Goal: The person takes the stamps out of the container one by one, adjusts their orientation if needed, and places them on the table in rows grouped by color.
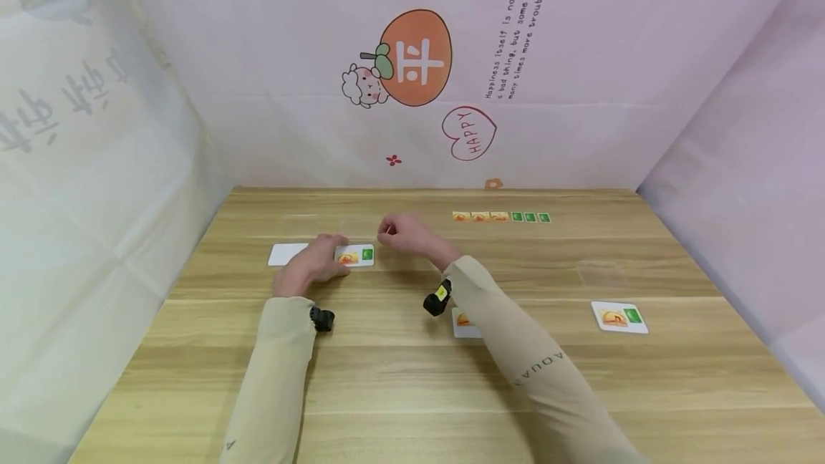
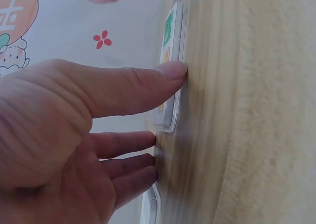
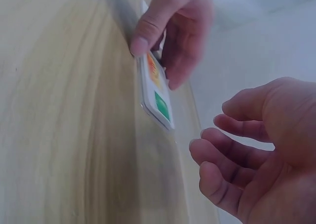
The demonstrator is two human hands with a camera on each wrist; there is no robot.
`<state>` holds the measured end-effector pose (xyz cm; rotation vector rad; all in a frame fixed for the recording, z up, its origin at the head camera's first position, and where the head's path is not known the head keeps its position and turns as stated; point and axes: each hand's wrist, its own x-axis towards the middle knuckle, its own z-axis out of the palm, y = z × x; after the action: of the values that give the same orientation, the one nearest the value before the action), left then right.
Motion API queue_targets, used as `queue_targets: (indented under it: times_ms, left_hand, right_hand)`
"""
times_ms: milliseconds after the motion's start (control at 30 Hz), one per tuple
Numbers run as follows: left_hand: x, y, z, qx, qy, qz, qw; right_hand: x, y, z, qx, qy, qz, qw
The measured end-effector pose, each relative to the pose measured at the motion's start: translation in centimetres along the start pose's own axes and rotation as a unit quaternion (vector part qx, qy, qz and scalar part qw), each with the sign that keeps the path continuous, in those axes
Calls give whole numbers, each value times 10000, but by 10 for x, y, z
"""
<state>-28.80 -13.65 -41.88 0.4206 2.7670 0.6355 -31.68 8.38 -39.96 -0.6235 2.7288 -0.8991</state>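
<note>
My left hand (image 1: pixel 314 260) holds a flat white card (image 3: pixel 161 107) by its edges, thumb on the near edge and a finger on the far edge. The card bears an orange picture sticker and a green sticker (image 1: pixel 367 254), with a clear plastic rim around it. It lies at the back left of the table. Just right of it, my right hand (image 1: pixel 412 235) hovers with loosely curled fingers and nothing seen between them. Partly under my left hand's outer side lies a plain white card (image 1: pixel 283 255).
Orange stickers (image 1: pixel 480 217) and green stickers (image 1: pixel 531 218) form a row at the back. Another stickered card (image 1: pixel 620 317) lies at right; one more (image 1: pixel 465 324) is partly covered by my right sleeve. Clear plastic pieces (image 1: pixel 602 274) lie on the wooden table (image 1: pixel 387 378). Printed cloth surrounds it.
</note>
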Motion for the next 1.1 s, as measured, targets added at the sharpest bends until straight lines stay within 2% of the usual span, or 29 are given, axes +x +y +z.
queue_targets:
  times_ms: [133, 400, 733, 1100]
  left_hand:
    - [0, -1, 1, -1, 25, 33, 10000]
    - [-1, -3, 0, 2, 35, -7, 10000]
    - [2, -3, 1, 126, 69, 27, 9999]
    - [2, -3, 0, 156, 120, 41, 9998]
  right_hand:
    - [6, -4, 9, -64, -22, -81, 9999]
    - [14, -8, 23, 130, -122, 83, 9998]
    - [18, -7, 36, 364, -269, 87, 9989]
    - [22, -11, 46, 345, -344, -128, 9987]
